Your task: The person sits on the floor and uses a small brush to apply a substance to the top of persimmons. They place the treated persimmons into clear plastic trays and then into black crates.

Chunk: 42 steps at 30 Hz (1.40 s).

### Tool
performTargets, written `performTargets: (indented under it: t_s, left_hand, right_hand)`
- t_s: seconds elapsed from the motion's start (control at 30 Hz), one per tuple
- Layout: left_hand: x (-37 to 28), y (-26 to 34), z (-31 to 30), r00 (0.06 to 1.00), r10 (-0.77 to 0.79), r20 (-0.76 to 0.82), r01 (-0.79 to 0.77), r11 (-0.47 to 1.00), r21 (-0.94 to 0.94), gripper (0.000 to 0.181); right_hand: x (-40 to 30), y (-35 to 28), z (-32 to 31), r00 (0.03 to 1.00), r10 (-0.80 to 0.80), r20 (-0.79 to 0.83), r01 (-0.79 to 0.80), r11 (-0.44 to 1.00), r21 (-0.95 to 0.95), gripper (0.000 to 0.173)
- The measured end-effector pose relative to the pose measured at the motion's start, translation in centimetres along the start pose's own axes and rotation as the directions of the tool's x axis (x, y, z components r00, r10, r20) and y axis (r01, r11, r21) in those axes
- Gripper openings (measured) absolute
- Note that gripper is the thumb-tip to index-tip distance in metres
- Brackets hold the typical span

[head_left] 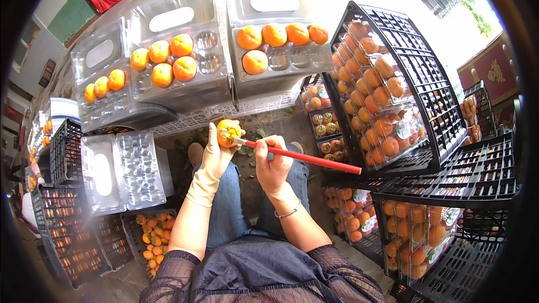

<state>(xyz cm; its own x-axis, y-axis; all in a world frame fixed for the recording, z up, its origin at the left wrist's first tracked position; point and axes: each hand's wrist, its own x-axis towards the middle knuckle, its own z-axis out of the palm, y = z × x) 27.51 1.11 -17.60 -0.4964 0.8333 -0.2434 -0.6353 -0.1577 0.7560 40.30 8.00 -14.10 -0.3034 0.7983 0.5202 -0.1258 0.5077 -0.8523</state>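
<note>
In the head view, my left hand (217, 155), in a pale glove, holds an orange persimmon (228, 131) with its leafy calyx end turned up. A red-handled tool (311, 160) is gripped in my right hand (271, 164), its pale flat tip against the calyx. Above my hands stand open clear plastic trays: the left one (103, 111) with three persimmons along its upper row, the middle one (210, 78) with several, the right one (290, 65) with a row of persimmons and one more below. My right wrist wears a thin bangle (288, 211).
An empty clear clamshell (141, 168) lies open at left. Below it, a crate holds loose persimmons (156, 240). Black plastic crates (436, 80) with packed fruit boxes (379, 97) stand at right, more crates (71, 231) at lower left. Leaves litter the floor beyond my knees.
</note>
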Motion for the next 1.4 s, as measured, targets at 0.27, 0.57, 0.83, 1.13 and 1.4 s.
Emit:
performTargets:
  t_s: [0.27,0.57,0.83,1.13,1.4]
  left_hand:
    - [1.4,2.4,0.1,0.963,0.266,0.030,-0.261,0.906,0.333,0.050]
    - [9.9,6.4,13.9,0.467,0.562,0.683,-0.551,-0.419,0.722,0.062]
    - [14.5,4.9,14.7,0.611,0.473,0.635,-0.324,-0.583,0.745,0.072]
    - [1.1,6.9,7.6,0.422,0.739,0.525,-0.444,-0.336,0.830,0.043]
    - [-20.7,-4.4,-17.7,0.546,0.725,-0.420,0.325,0.278,0.904,0.027]
  right_hand:
    - [-0.2,2.5,-2.0,0.960,0.246,-0.134,-0.242,0.969,0.050,0.009]
    - [-0.5,2.3,-0.9,0.988,0.143,0.054,-0.132,0.978,-0.162,0.009]
    - [0.0,2.4,-1.9,0.987,0.163,0.005,-0.160,0.974,-0.162,0.010]
    - [0.2,2.5,-3.1,0.984,0.178,-0.021,-0.179,0.971,-0.161,0.009]
    - [0.4,2.6,-3.4,0.986,0.166,-0.006,-0.165,0.969,-0.185,0.012]
